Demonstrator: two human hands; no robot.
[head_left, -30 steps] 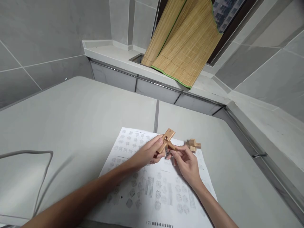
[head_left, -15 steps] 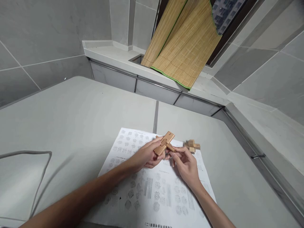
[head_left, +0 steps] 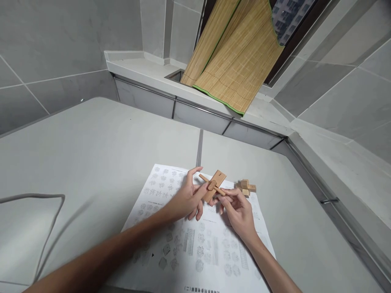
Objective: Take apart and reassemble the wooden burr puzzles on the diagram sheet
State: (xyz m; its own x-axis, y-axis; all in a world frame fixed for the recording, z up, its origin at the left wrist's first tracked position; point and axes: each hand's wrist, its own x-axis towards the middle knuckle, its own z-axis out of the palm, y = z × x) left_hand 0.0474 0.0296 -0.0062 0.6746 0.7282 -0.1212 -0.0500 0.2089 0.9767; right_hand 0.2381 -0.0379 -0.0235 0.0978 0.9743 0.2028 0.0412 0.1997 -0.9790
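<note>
Looking down from the head camera, both hands work above a printed sheet (head_left: 159, 191) that lies on the grey bench (head_left: 91, 154). The left hand (head_left: 186, 199) keeps a loose grip on the lower end of a flat wooden plate (head_left: 220, 177), with the index finger lifted free. The right hand (head_left: 236, 209) pinches the near end of a thin stick (head_left: 204, 178), which crosses the plate through its hole. The step in hand seems to be the fitting of stick into plate, both held just over the sheet at its 12 o'clock edge. Any further push would, I judge, call for a steady plate and a stick kept in line with the hole. A small wooden cross (head_left: 246, 186) rests at 3 o'clock of the hands, and a bamboo blind (head_left: 232, 57) hangs at 12 o'clock. Half a second ago the left fingers were closed over the plate and the stick showed only at the right side; now they are opened and its tip shows at the left side.
</note>
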